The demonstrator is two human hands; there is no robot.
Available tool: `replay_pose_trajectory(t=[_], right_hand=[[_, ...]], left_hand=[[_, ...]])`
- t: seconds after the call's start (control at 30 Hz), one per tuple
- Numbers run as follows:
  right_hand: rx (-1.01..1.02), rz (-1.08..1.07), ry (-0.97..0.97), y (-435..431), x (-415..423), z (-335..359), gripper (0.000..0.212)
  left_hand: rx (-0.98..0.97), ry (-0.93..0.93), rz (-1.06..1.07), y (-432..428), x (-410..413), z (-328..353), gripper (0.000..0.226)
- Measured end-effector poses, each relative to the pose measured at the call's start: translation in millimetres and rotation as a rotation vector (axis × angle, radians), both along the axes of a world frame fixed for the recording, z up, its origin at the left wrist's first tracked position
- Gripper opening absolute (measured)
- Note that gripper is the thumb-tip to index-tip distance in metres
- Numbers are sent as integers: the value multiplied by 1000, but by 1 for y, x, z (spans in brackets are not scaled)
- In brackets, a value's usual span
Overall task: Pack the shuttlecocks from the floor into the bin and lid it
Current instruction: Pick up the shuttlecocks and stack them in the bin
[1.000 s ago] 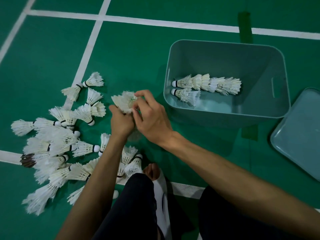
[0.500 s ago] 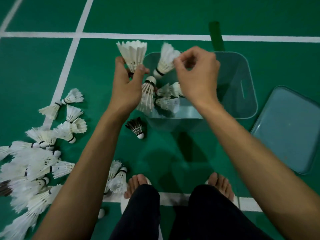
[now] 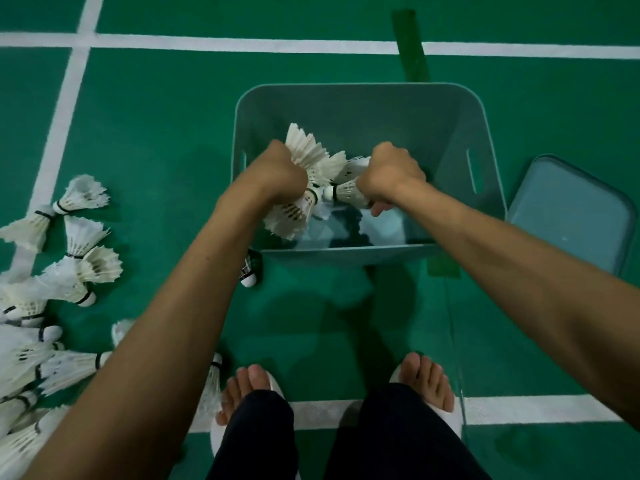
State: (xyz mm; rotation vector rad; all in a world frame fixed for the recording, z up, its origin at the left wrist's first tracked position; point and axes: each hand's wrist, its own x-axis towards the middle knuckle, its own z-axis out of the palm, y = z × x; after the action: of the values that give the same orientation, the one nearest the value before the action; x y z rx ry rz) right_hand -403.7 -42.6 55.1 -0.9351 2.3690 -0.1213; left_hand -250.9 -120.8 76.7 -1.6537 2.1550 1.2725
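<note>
The grey-green bin [image 3: 363, 98] stands open on the green floor in front of me. Both my hands are down inside it. My left hand [image 3: 277, 176] grips a string of white shuttlecocks [image 3: 304, 157], one fanning up above the fist and others hanging below it. My right hand [image 3: 391, 174] grips another white shuttlecock [image 3: 349, 194] beside it. Other shuttlecocks lie on the bin's bottom, half hidden by my hands. A heap of white shuttlecocks [image 3: 52, 289] lies on the floor at the left. One dark shuttlecock [image 3: 248, 271] lies against the bin's near left corner.
The bin's lid [image 3: 568, 213] lies flat on the floor right of the bin. My feet in white slippers [image 3: 429, 386] stand on a white court line just before the bin. Green tape [image 3: 410, 46] crosses the far line.
Both hands have gone down from above the rim into the bin, carrying their shuttlecocks. My view has moved closer over the bin.
</note>
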Motion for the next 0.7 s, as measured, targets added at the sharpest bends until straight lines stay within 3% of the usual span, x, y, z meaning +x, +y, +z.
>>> replay_pose_trajectory(t=[0.13, 0.3, 0.47, 0.7], right_hand=[[24, -9, -158, -11, 3, -16, 6], [-33, -84, -207, -15, 3, -28, 8], [-132, -142, -462, -18, 2, -31, 14], [8, -35, -587, -13, -13, -29, 24]], left_hand=[[-66, 54, 127, -1, -1, -6, 47], [92, -90, -53, 0, -4, -11, 37], [143, -126, -108, 9, -9, -16, 36], [134, -51, -91, 10, -5, -24, 42]])
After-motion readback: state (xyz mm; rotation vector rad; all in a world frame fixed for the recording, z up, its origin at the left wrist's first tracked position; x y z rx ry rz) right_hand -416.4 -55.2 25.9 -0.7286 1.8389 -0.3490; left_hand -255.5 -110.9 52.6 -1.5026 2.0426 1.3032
